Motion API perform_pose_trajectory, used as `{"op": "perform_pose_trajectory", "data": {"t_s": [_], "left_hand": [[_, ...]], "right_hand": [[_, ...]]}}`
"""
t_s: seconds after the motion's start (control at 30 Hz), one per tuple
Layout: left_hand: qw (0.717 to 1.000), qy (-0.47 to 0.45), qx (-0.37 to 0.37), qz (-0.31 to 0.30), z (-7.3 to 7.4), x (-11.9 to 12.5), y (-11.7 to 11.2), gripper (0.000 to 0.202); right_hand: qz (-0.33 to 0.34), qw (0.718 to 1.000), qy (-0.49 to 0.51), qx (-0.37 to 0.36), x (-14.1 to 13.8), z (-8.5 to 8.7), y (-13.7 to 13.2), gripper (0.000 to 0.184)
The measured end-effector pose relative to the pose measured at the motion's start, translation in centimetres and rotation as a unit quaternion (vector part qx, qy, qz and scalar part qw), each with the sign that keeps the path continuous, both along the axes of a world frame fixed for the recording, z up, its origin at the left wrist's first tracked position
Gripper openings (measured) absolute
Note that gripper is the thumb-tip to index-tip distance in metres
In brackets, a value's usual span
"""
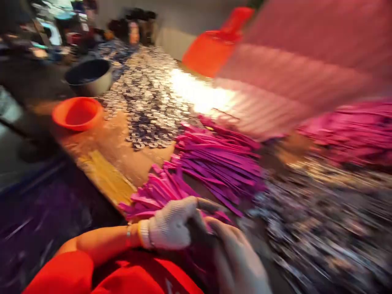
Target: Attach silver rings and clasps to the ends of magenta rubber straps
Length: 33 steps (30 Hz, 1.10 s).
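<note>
My left hand (171,224), in a white knitted glove, is curled closed near the bottom middle. What it grips is hidden, though a bit of purple shows between the hands. Close beside it, my right hand (237,255) is also gloved and blurred, its fingers bent in toward the left one. A bunch of pink strips (162,190) lies just beyond my left hand. Behind that is a bundle of purple and magenta flat strips (220,163), side by side on the wooden table (119,141).
Many shiny ring-like metal pieces (150,98) are heaped at the back. An orange bowl (77,113), a dark bowl (88,77) and a yellow strip (107,175) lie left. Right are blurred metal parts (321,220), pink strips (358,130) and an orange scoop (212,51) by a pink sheet (312,61).
</note>
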<state>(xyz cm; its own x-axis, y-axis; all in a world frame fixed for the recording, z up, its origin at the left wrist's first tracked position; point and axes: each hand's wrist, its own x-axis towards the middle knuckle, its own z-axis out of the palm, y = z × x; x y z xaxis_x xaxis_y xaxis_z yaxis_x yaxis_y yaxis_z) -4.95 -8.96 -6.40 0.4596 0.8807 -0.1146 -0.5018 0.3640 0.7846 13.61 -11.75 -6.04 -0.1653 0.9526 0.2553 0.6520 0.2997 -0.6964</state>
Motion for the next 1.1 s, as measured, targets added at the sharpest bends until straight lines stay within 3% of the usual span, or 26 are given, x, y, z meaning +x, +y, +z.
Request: {"op": "perform_pose_trajectory", "data": {"t_s": [0.07, 0.13, 0.27, 0.4, 0.47, 0.53, 0.6, 0.63, 0.67, 0.73, 0.8, 0.97, 1.03, 1.1], "left_hand": [[0.998, 0.023, -0.032, -0.049, 0.8, -0.1, 0.5, 0.057], [0.991, 0.039, -0.096, -0.079, 1.1, 0.5, 1.1, 0.050], [0.985, 0.052, -0.148, -0.070, 1.7, 2.6, 1.2, 0.047], [0.984, 0.112, -0.121, -0.069, 2.3, 4.2, 1.0, 0.036], [0.981, 0.138, -0.077, -0.114, 2.3, 4.8, 1.7, 0.032], [0.967, 0.182, 0.025, -0.176, 2.2, 5.6, 3.4, 0.028], [0.918, 0.282, 0.197, -0.198, 2.0, 6.9, 6.2, 0.025], [0.867, 0.356, 0.296, -0.184, 1.8, 7.8, 7.9, 0.023], [0.799, 0.430, 0.376, -0.188, 1.6, 8.8, 9.6, 0.021], [0.662, 0.546, 0.458, -0.230, 0.9, 10.9, 12.5, 0.018], [0.608, 0.586, 0.469, -0.259, -0.1, 12.9, 14.2, 0.024], [0.595, 0.596, 0.463, -0.277, -2.3, 15.4, 14.2, 0.023], [0.605, 0.594, 0.461, -0.262, -2.0, 15.4, 14.1, 0.017], [0.624, 0.587, 0.463, -0.227, -0.6, 14.8, 15.0, 0.014]], "right_hand": [[0.024, 0.996, -0.081, 0.037, -0.4, 1.3, -0.6, 0.021], [-0.001, 0.988, -0.141, 0.069, -1.0, 1.9, -0.6, 0.021], [-0.062, 0.974, -0.188, 0.110, -1.0, 2.1, -0.8, 0.025], [-0.062, 0.996, -0.063, -0.003, 0.4, 2.2, -2.0, 0.025], [-0.061, 0.996, -0.009, -0.068, 1.6, 2.3, -2.4, 0.029], [-0.090, 0.993, 0.028, -0.078, 2.9, 2.2, -2.6, 0.030], [-0.159, 0.984, 0.068, -0.044, 4.2, 2.0, -2.5, 0.029], [-0.197, 0.976, 0.088, -0.025, 4.8, 1.9, -2.5, 0.028], [-0.229, 0.967, 0.108, -0.014, 5.2, 1.7, -2.4, 0.028], [-0.261, 0.955, 0.143, -0.015, 5.9, 1.4, -2.2, 0.029], [-0.263, 0.950, 0.163, -0.034, 6.3, 1.0, -2.1, 0.031], [-0.293, 0.939, 0.165, -0.066, 7.0, -0.2, -2.3, 0.036], [-0.317, 0.928, 0.175, -0.081, 7.2, -0.6, -2.6, 0.041], [-0.339, 0.917, 0.186, -0.093, 7.4, -0.8, -3.0, 0.042]]}}
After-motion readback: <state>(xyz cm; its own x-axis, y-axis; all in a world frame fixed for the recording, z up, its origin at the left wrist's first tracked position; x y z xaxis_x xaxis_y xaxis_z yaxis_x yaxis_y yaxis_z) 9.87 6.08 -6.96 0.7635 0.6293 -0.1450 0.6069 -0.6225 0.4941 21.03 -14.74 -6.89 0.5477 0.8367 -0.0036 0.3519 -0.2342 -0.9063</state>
